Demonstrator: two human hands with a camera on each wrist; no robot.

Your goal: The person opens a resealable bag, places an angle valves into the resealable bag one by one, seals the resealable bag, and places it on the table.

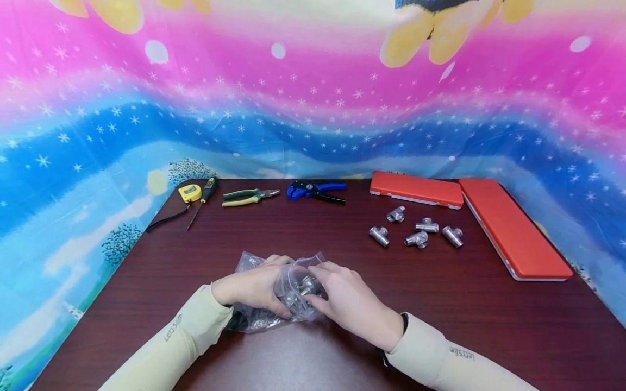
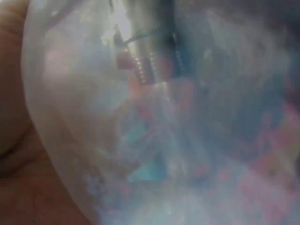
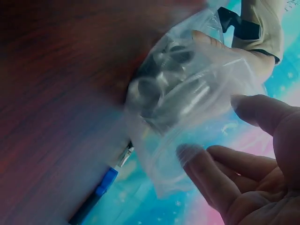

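A dark wood table (image 1: 440, 304) stands against a bright pink-and-blue starry backdrop (image 1: 313, 108). Along its far edge, from the left, lie a tape measure (image 1: 189, 192), a screwdriver (image 1: 204, 197), pliers (image 1: 249, 196) and a blue stripper (image 1: 315, 190). At the near middle, your left hand (image 1: 254, 287) grips a clear bag (image 1: 288, 293) of metal fittings, thumb and fingers curled round its left side; the bag rests on the table just before you. Your right hand (image 1: 349, 301) meets it from the other side, fingertips pinching the plastic. The left wrist view is nearly all blurred film, with one threaded fitting (image 2: 150, 51) showing through; how many fittings the bag holds cannot be made out. Farther right, five loose tees (image 1: 418, 231) sit near two red cases (image 1: 513, 233), well apart from the bag.
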